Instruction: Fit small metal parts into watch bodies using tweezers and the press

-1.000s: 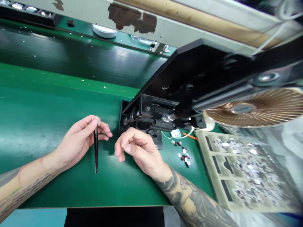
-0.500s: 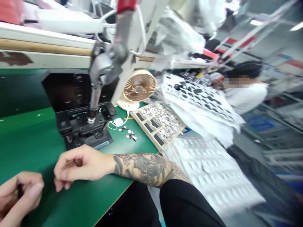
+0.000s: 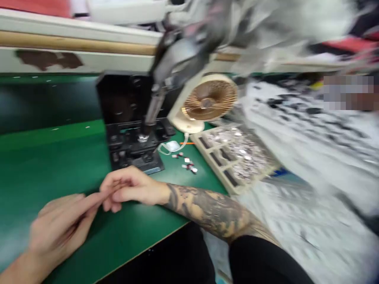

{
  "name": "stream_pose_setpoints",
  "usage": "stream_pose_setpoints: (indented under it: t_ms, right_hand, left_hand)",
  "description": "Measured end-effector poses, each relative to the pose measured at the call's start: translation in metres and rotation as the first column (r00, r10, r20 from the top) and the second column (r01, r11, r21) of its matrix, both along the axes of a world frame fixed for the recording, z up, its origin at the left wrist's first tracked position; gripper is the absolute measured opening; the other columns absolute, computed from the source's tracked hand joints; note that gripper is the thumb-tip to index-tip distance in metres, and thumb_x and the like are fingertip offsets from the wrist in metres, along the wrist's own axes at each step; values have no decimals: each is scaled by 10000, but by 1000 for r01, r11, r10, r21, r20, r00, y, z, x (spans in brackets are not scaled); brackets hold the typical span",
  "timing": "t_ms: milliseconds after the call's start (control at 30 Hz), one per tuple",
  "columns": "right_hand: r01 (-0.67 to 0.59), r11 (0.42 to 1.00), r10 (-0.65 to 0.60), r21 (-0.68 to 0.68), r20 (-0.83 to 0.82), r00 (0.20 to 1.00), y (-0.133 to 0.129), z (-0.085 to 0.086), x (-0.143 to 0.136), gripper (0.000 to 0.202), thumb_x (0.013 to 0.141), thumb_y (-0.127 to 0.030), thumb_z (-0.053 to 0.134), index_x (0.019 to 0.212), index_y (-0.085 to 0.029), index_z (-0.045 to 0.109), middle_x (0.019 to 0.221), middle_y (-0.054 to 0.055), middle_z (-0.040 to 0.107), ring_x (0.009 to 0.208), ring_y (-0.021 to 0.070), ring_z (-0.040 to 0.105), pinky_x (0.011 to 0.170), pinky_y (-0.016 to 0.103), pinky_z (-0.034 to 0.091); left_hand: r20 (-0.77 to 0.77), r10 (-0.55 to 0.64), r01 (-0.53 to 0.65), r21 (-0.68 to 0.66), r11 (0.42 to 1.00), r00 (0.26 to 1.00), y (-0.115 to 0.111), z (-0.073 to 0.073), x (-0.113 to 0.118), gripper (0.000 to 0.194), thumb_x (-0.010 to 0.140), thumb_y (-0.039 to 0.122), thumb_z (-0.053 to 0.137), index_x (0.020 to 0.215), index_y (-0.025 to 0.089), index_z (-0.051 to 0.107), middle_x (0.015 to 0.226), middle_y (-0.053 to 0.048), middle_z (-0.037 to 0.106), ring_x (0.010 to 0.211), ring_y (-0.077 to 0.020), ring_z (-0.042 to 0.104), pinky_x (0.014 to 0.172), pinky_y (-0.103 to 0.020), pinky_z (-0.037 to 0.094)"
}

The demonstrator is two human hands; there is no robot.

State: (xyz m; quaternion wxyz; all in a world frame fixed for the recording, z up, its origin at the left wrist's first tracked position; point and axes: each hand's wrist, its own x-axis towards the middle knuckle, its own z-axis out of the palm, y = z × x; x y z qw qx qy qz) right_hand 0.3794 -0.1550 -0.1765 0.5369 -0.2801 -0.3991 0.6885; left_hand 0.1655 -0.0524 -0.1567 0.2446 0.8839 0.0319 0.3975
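Observation:
My left hand [image 3: 63, 225] is low on the left over the green table [image 3: 23, 165], fingers stretched toward the right with the forefinger tip touching my right hand. The gap under its thumb is dark, and I see no object there. My right hand [image 3: 132, 187] is closed, its thumb and fingers pressed together around the left fingertip; anything else inside is hidden. Just behind it stands a black hand press [image 3: 139, 138] with a metal lever arm [image 3: 174, 59]. Several small white-and-dark pieces [image 3: 188, 163] lie on the table to its right.
A beige compartment tray [image 3: 227, 183] holds many small pieces. Behind it stand a cream fan [image 3: 209, 100] and a white cable [image 3: 186, 138]. White sheets [image 3: 284, 213] with rows of parts spread at the right. Above runs a shelf [image 3: 89, 59]. A person shows at the far right edge.
My left hand has moved right and up, unfolding from a curl around something dark until it touches my right hand. The view has turned left, so the press, fan and tray appear farther right.

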Motion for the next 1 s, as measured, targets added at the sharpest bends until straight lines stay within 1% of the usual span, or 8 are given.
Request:
stream_pose_setpoints:
  t_ms: [33, 133, 233, 367, 500, 600, 800, 1000]
  right_hand:
    - [4, 1000, -5, -22, -13, 1000, -2, 4, 0, 233, 949, -262, 787, 1127, -129, 715, 941, 56, 800, 727, 124, 733, 732, 253, 592]
    - [-14, 998, 11, -61, -45, 999, -5, 12, 4, 270, 965, -295, 790, 1172, -130, 736, 973, 77, 808, 754, 149, 744, 752, 289, 599]
    - [-68, 996, 64, -61, -62, 996, -5, 19, 7, 371, 981, -302, 768, 1312, -137, 738, 991, 81, 804, 777, 162, 743, 788, 320, 595]
    - [-128, 991, 123, -45, -102, 987, -6, 26, 7, 515, 973, -315, 739, 1456, -137, 709, 1001, 89, 792, 782, 177, 745, 776, 329, 596]
    - [-156, 987, 149, -48, -133, 980, -6, 27, 7, 634, 947, -319, 742, 1547, -131, 654, 1087, 120, 791, 830, 196, 756, 808, 357, 611]
    - [-177, 984, 169, -27, -177, 970, -7, 27, 8, 698, 929, -319, 752, 1597, -168, 613, 1117, 115, 789, 853, 202, 757, 805, 359, 609]
    - [-213, 976, 204, -43, -161, 966, -9, 29, 9, 800, 905, -354, 775, 1652, -187, 543, 1167, 120, 791, 893, 219, 760, 847, 389, 599]
    - [-224, 974, 219, -16, -164, 962, -7, 26, 9, 825, 907, -361, 774, 1676, -210, 517, 1192, 121, 784, 925, 230, 754, 880, 405, 586]
  left_hand:
    - [2, -16, 16, 44, 999, 1000, 0, 3, 0, 353, 964, -12, 728, 1246, 192, 788, 784, -6, 775, 594, -123, 700, 605, -228, 544]
    - [-8, -60, 60, 42, 997, 998, 5, 3, 4, 413, 974, -18, 637, 1334, 166, 720, 733, 12, 723, 554, -135, 646, 568, -263, 507]
    - [-4, -69, 69, 4, 998, 998, 12, 1, 5, 389, 957, -12, 590, 1280, 173, 703, 738, 7, 726, 560, -145, 660, 552, -267, 496]
    - [32, -3, 5, -40, 999, 999, 10, 5, 4, 319, 948, -25, 599, 1157, 194, 699, 735, 12, 738, 552, -130, 665, 547, -245, 495]
    - [50, 85, -81, -78, 994, 995, 7, 8, 6, 226, 951, -15, 656, 1041, 189, 699, 699, 28, 706, 507, -99, 611, 529, -222, 478]
    - [77, 141, -136, -64, 989, 987, 7, 8, 8, 220, 973, 8, 690, 1088, 195, 711, 733, 28, 737, 510, -92, 607, 532, -216, 486]
    - [86, 155, -151, -55, 987, 984, 8, 7, 7, 214, 967, -16, 685, 1044, 183, 702, 742, 31, 744, 517, -80, 619, 540, -196, 502]
    - [117, 195, -185, -90, 979, 974, 6, 5, 7, 237, 961, -6, 713, 1109, 179, 722, 750, 28, 756, 517, -76, 604, 561, -188, 520]
